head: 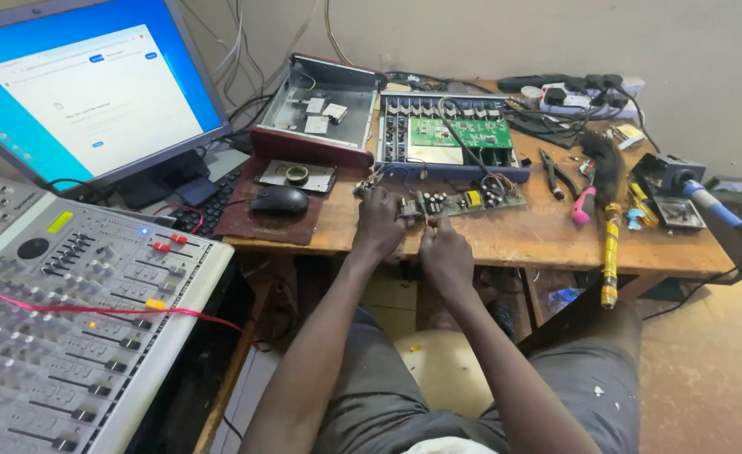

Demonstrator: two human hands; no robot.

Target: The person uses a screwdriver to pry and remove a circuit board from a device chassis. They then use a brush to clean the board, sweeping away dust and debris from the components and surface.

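A small circuit board (463,202) with capacitors and a yellow part lies near the front edge of the wooden workbench (548,240). My left hand (378,223) grips the board's left end. My right hand (444,250) pinches its front edge just beside the left hand. Wires run from the board up to an opened blue mixer chassis (447,139) holding a green circuit board (462,131).
A grey audio mixer (68,311) fills the left foreground under a lit monitor (85,84). A black mouse (278,199), a metal lid (320,109), pliers (558,175), a pink-handled screwdriver (584,206), a brush (606,219), a soldering iron (707,202) and a power strip (581,94) crowd the bench.
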